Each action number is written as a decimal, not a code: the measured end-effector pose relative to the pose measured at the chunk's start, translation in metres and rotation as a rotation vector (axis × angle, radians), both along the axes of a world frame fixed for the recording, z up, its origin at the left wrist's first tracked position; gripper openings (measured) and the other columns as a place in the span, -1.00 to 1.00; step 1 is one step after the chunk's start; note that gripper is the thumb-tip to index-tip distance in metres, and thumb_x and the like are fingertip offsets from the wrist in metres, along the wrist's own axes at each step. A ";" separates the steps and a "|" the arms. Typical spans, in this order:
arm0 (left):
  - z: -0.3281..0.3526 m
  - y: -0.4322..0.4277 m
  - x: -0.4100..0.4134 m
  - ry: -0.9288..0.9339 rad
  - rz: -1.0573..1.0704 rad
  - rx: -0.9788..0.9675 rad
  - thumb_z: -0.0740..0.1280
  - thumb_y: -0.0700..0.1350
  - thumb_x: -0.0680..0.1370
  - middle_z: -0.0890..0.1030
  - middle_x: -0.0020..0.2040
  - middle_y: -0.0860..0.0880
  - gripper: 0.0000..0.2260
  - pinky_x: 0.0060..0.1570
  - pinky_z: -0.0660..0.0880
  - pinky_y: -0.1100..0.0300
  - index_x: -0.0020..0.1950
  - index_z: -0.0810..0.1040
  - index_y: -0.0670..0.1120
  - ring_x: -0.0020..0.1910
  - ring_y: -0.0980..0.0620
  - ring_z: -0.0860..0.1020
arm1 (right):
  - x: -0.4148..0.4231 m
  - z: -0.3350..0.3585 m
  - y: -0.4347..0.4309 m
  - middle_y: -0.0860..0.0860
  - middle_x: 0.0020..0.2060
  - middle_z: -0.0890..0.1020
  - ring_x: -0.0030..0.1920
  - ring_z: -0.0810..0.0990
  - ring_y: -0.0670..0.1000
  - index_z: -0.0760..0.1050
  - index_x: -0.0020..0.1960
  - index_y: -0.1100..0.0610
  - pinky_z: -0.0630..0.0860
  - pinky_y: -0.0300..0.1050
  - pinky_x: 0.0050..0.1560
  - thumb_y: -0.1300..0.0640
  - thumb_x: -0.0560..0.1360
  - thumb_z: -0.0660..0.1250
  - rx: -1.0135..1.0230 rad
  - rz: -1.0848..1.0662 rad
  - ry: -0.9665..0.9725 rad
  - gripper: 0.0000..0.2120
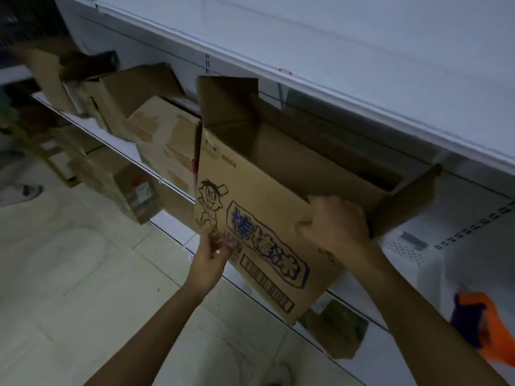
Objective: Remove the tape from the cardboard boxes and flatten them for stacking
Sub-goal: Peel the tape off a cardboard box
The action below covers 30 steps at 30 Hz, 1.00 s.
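Note:
An open cardboard box (250, 196) with a cartoon figure and blue lettering on its front sits tilted on a white shelf, flaps raised. My right hand (334, 224) grips the top edge of its front wall, fingers curled over the rim. My left hand (214, 252) touches the lower left of the printed front with loosely spread fingers. Whether tape is on this box cannot be seen.
More cardboard boxes (164, 137) stand to the left on the same white shelf (122, 146), others on the shelf below (131, 188). A white shelf board (334, 51) hangs overhead. An orange and purple item (479, 324) lies at right. The tiled floor (83, 274) is below.

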<state>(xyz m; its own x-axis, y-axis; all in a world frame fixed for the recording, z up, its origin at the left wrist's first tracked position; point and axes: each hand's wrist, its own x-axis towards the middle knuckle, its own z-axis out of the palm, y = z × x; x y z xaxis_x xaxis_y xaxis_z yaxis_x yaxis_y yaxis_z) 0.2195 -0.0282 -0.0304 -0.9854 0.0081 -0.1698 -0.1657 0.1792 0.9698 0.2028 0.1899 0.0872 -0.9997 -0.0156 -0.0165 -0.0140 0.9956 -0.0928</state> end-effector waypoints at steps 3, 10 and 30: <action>-0.015 -0.037 0.016 -0.227 0.152 0.053 0.28 0.09 0.55 0.35 0.42 -0.07 -0.40 0.26 0.39 0.05 0.50 0.13 -0.06 0.30 -0.02 0.41 | 0.043 0.015 -0.038 -0.05 -0.25 0.57 -0.24 0.56 0.00 0.44 -0.07 -0.01 0.42 -0.14 -0.27 -0.19 0.41 0.35 0.030 0.018 0.028 -0.73; -0.026 -0.167 0.097 -0.537 0.268 0.626 0.22 0.44 0.36 0.53 -0.25 -0.08 -0.26 -0.34 0.59 0.06 0.41 0.31 0.06 -0.25 -0.05 0.44 | 0.122 0.021 -0.199 -0.07 -0.39 0.37 -0.33 0.39 -0.01 0.50 0.00 0.00 0.18 -0.16 -0.39 -0.22 0.42 0.33 0.159 0.297 0.045 -0.68; 0.217 -0.276 0.011 0.530 0.100 0.200 0.24 0.40 0.34 -0.32 0.51 0.17 -0.36 0.43 -0.14 -0.09 0.18 -0.18 0.63 0.41 0.23 -0.29 | 0.079 0.298 -0.279 -0.18 -0.11 0.64 -0.10 0.58 -0.08 0.46 0.25 -0.20 0.39 -0.16 -0.25 -0.44 0.32 0.27 0.144 0.333 0.613 -0.42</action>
